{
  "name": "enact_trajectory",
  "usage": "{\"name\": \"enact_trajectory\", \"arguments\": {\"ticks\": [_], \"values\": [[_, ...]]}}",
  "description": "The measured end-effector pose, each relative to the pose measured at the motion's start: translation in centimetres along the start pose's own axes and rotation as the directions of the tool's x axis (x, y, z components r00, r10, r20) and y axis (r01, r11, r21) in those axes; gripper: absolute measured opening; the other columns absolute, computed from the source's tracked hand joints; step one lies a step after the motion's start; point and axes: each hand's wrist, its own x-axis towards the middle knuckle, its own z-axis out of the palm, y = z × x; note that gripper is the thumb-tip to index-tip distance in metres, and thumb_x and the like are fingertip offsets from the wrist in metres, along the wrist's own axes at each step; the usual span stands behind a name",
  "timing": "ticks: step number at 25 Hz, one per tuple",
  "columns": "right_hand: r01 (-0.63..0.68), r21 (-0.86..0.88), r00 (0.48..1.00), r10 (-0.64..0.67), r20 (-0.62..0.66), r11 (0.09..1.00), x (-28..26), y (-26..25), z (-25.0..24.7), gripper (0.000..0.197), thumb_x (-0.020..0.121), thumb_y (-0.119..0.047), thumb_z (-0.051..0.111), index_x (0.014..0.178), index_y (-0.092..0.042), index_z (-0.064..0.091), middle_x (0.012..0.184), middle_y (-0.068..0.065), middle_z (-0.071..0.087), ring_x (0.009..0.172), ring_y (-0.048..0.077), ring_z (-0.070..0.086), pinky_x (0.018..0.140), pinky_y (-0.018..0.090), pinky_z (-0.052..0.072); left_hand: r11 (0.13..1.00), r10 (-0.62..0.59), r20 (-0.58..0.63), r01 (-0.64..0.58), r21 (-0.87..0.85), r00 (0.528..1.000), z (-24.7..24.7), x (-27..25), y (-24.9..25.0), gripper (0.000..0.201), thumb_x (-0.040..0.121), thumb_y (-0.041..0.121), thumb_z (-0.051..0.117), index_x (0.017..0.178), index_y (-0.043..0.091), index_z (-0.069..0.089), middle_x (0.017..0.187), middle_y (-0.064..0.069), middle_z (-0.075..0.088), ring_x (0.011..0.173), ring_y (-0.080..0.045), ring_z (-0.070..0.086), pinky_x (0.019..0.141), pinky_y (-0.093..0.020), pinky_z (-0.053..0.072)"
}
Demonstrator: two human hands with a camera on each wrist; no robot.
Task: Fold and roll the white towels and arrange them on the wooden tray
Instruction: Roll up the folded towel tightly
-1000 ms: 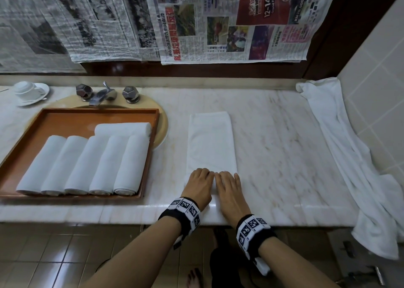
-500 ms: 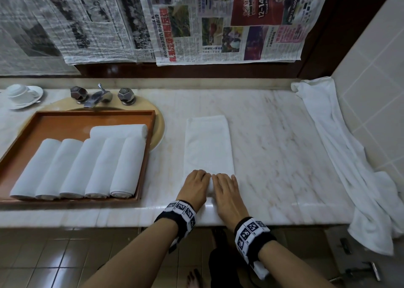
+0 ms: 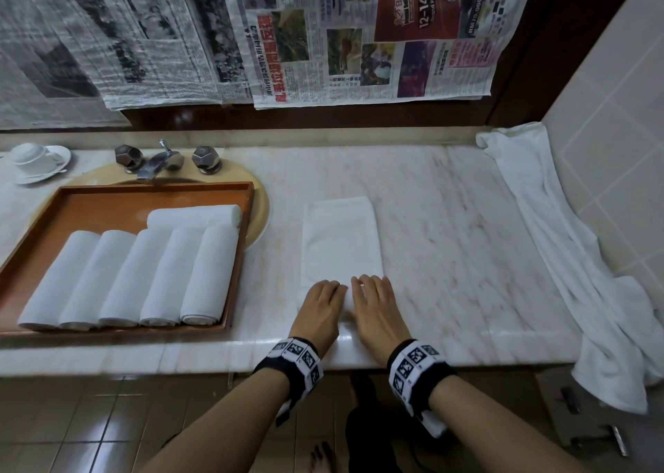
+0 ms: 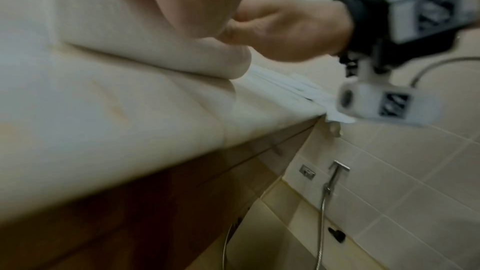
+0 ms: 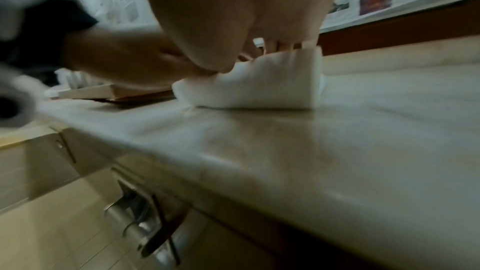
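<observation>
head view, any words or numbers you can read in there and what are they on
"12-14 JU": white print, cut off by the frame edge, on the red advert of the colour newspaper page hung on the wall.
"RM70,000": seems to read so on the same advert, too small to be sure.
Red headline characters on that page: blurred, not readable.
Grey newspaper sheets: print too small.
Wristband markers: patterns only, no text.

a marble counter [image 3: 449, 242] carries the rest. at its back left sits a faucet [image 3: 158, 161] with two faceted knobs — left of the faucet, an upturned cup on a saucer [image 3: 36, 161]. newspapers [image 3: 323, 34] hang on the wall above the faucet.
</observation>
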Motion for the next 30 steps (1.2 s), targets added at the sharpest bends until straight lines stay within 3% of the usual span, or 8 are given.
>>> {"name": "enact_trajectory", "arguments": {"ticks": [2, 5, 12, 15, 19, 22, 26, 30], "values": [[0.004, -0.021, 1.0, -0.004, -0.015, 1.0, -0.4, -0.3, 0.5, 0.056, 0.077, -0.014, 0.057, 0.13, 0.003, 0.051, 0.123, 0.018, 0.055, 0.113, 0.035, 0.053, 0.106, 0.052, 0.041, 1.0, -0.028, 0.067, 0.029, -0.012, 0.997, -0.7, 2.1, -0.5, 0.041, 0.064, -0.005, 0.064, 0.105, 0.003, 0.066, 0.098, -0.011, 0.066, 0.092, -0.03, 0.061, 0.09, -0.033, 0.047], [0.0, 0.0, 1.0, 0.0, -0.013, 1.0, 1.0, 0.5, -0.5, 0.056, 0.071, -0.002, 0.06, 0.126, -0.001, 0.056, 0.119, 0.013, 0.06, 0.111, 0.031, 0.058, 0.107, 0.047, 0.041, 0.995, -0.095, 0.169, 0.095, 0.01, 0.981, -1.4, 3.7, -0.5, 0.038, 0.08, -0.004, 0.054, 0.116, 0.002, 0.062, 0.111, -0.014, 0.063, 0.105, -0.033, 0.055, 0.097, -0.035, 0.04], [0.028, 0.07, 0.982, -0.041, 0.187, 0.997, 3.5, 1.5, -2.4, 0.034, 0.094, -0.007, 0.041, 0.126, -0.011, 0.052, 0.124, 0.007, 0.055, 0.116, 0.026, 0.048, 0.104, 0.033, 0.029, 0.999, -0.031, -0.07, 0.029, -0.026, 0.997, 1.0, -0.7, 0.1, 0.037, 0.081, -0.001, 0.053, 0.117, 0.0, 0.059, 0.113, -0.014, 0.06, 0.103, -0.029, 0.052, 0.098, -0.034, 0.04], [0.063, 0.029, 0.996, -0.065, 0.061, 0.998, 0.9, 0.8, -1.3, 0.042, 0.088, -0.006, 0.039, 0.128, -0.003, 0.053, 0.122, 0.013, 0.057, 0.113, 0.031, 0.054, 0.106, 0.044, 0.04, 1.0, -0.016, 0.045, 0.016, 0.01, 0.999, 0.0, 0.7, -0.4, 0.04, 0.076, 0.003, 0.044, 0.11, 0.002, 0.064, 0.103, -0.012, 0.064, 0.094, -0.03, 0.059, 0.093, -0.032, 0.041], [0.076, 0.022, 0.997, -0.076, 0.024, 0.997, 0.5, 1.2, -0.6, 0.053, 0.07, 0.001, 0.054, 0.123, -0.005, 0.057, 0.115, 0.01, 0.061, 0.107, 0.029, 0.06, 0.104, 0.046, 0.044, 0.996, -0.078, 0.21, 0.064, 0.069, 0.975, -1.2, 3.4, -0.5, 0.038, 0.088, 0.006, 0.046, 0.125, 0.009, 0.055, 0.12, -0.008, 0.058, 0.112, -0.027, 0.05, 0.099, -0.03, 0.032], [0.058, 0.113, 0.997, -0.064, 0.051, 0.992, 1.9, 1.1, -1.8, 0.044, 0.078, 0.001, 0.053, 0.121, -0.011, 0.056, 0.115, 0.005, 0.059, 0.109, 0.027, 0.054, 0.103, 0.035, 0.032, 0.991, -0.135, 0.113, 0.137, -0.009, 0.984, -0.6, 1.9, 0.3, 0.039, 0.089, 0.006, 0.047, 0.127, 0.007, 0.055, 0.124, -0.009, 0.057, 0.112, -0.025, 0.049, 0.101, -0.029, 0.033], [0.028, 0.1, 0.992, -0.04, 0.12, 0.995, 2.3, 0.8, -2.0, 0.032, 0.093, -0.011, 0.043, 0.124, -0.014, 0.052, 0.122, 0.004, 0.055, 0.115, 0.023, 0.048, 0.102, 0.032, 0.029, 0.998, 0.058, -0.047, -0.056, 0.036, 0.997, 1.2, -1.2, -0.1, 0.034, 0.086, 0.009, 0.049, 0.116, 0.0, 0.063, 0.108, -0.012, 0.065, 0.097, -0.025, 0.053, 0.092, -0.031, 0.04], [0.006, 0.061, 1.0, -0.004, -0.028, 0.998, -0.6, -0.6, 0.0, 0.045, 0.081, -0.014, 0.055, 0.125, -0.003, 0.053, 0.122, 0.013, 0.054, 0.113, 0.031, 0.054, 0.105, 0.043, 0.035, 0.994, -0.086, 0.205, 0.07, 0.084, 0.975, -1.1, 2.1, 0.0, 0.032, 0.082, 0.007, 0.063, 0.114, 0.008, 0.062, 0.108, -0.008, 0.065, 0.1, -0.026, 0.059, 0.089, -0.031, 0.044]]}}
